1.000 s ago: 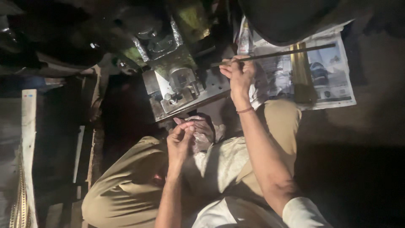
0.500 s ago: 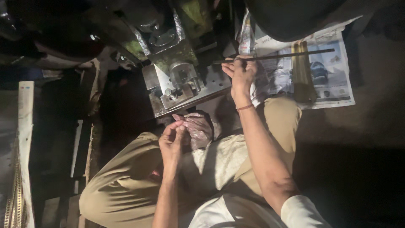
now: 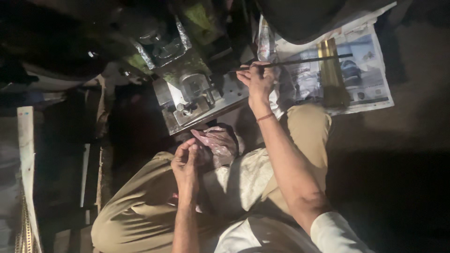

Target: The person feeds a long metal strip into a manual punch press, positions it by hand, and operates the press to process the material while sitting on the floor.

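My right hand (image 3: 258,79) grips a long thin dark metal rod (image 3: 304,61) that lies level across the newspaper, its left end reaching towards the small metal press (image 3: 192,93). My left hand (image 3: 185,161) rests over my lap with its fingers pinched together at the edge of a crumpled clear plastic bag (image 3: 218,140); what the fingers hold is too small to make out. I sit cross-legged in khaki trousers, with a thin red band on my right wrist.
A spread newspaper (image 3: 356,79) lies on the dark floor at the right with a bundle of brass-coloured strips (image 3: 330,70) on it. Dark machine parts crowd the top. A pale wooden strip (image 3: 26,159) and a metal chain-like band run down the left edge.
My left hand has drawn back slightly from the plastic bag towards my lap. My right hand keeps its hold on the rod in about the same place.
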